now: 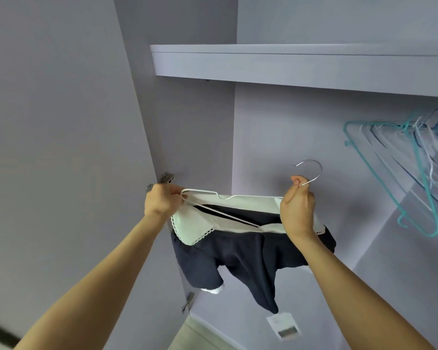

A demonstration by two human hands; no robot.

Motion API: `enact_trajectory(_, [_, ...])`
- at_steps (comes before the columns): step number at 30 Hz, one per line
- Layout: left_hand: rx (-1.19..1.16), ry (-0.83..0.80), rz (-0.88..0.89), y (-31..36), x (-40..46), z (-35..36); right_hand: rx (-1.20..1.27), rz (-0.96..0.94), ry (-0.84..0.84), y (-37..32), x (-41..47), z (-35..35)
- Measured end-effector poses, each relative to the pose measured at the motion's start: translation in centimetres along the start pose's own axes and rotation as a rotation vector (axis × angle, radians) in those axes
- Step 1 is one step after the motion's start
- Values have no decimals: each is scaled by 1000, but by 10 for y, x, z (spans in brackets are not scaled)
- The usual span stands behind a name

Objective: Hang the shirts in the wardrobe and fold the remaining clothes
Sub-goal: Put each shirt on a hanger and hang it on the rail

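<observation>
Your fingers grip a white wire hanger [228, 198]: left hand [162, 199] pinches its end, right hand [297, 200] its neck. It carries the navy white-collared shirt [238, 251], not yet hung below the lilac wardrobe shelf [288, 65]; teal and white empty hangers [400, 170] wait right.

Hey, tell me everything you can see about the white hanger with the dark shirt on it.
The white hanger is a thin frame, plastic or coated by its look, with a bare silver metal hook at the right end. It is held roughly level inside the wardrobe, not yet hung. The left hand grips its left end, the right hand pinches the hook's base. The dark shirt, with a white lace-edged collar, drapes from it.
</observation>
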State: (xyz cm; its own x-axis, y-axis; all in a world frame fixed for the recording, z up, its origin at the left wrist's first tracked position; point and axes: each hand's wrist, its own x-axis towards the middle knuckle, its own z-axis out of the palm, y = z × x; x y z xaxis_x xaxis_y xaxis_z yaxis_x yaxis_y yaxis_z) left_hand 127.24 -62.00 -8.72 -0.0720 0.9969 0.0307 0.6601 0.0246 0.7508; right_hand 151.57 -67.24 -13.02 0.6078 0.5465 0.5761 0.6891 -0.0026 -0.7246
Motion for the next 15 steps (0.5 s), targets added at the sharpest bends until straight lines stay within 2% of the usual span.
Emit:
enact_trajectory(3, [34, 52, 77, 4, -1, 1, 31, 22, 29, -1, -1, -4])
enact_trajectory(5, [1, 74, 132, 12, -6, 0, 141, 140, 77, -2, 1, -5])
enact_trajectory(9, [-403, -125, 83, 34, -16, -1, 442, 526, 173, 7, 10, 0])
enact_trajectory(15, [-618, -276, 116, 78, -35, 2, 786, 839, 136, -1, -4, 25])
